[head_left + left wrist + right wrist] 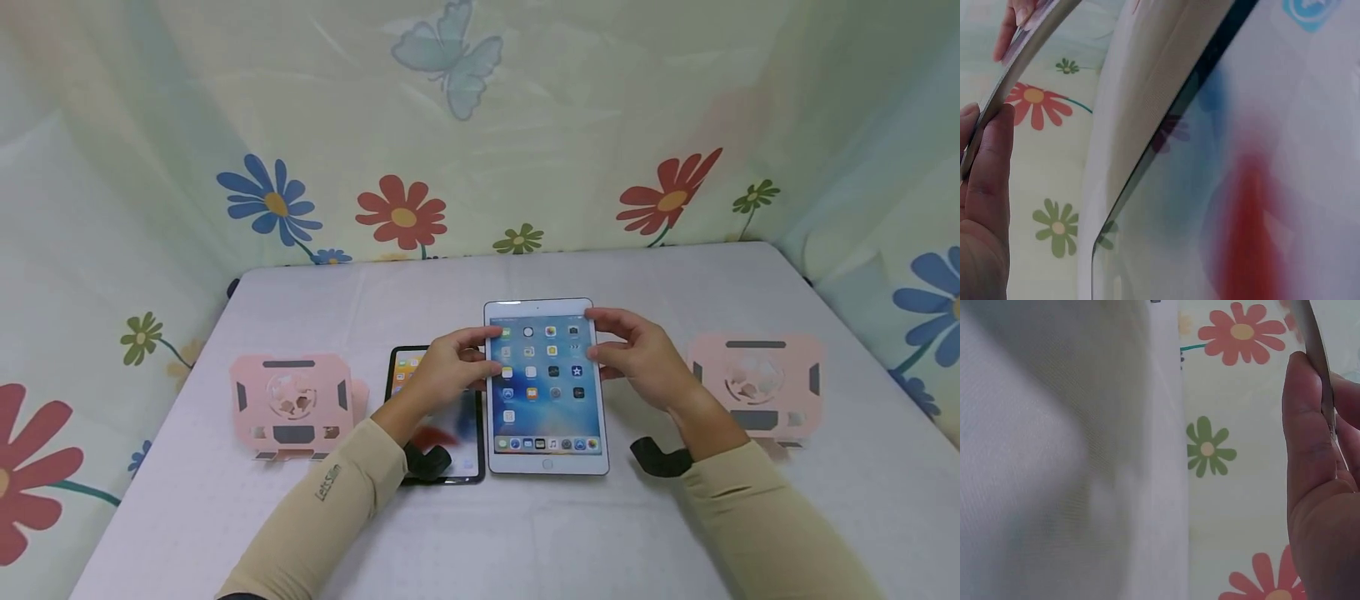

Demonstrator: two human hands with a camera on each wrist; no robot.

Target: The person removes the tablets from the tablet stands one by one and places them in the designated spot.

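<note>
A white tablet (pixel 547 383) with a lit home screen of app icons is held between both hands, raised off the table. The left hand (pixel 453 367) pinches its left edge, thumb on the front and fingers behind. On the opposite edge the right hand (pixel 641 354) grips in the same way. Both wrist views show the thin tablet edge-on, between the thumb and fingers of the left hand (pixel 985 194) and of the right hand (pixel 1322 469). A second, black-rimmed tablet (pixel 468 425) lies on the table, partly covered by the left hand and forearm.
A pink stand (pixel 255 417) with grey pads and a round cutout is at the left of the table (pixel 570 533). Another pink stand (pixel 802 400) is at the right, partly behind the right forearm. A flowered curtain (pixel 562 167) surrounds the table's back and sides.
</note>
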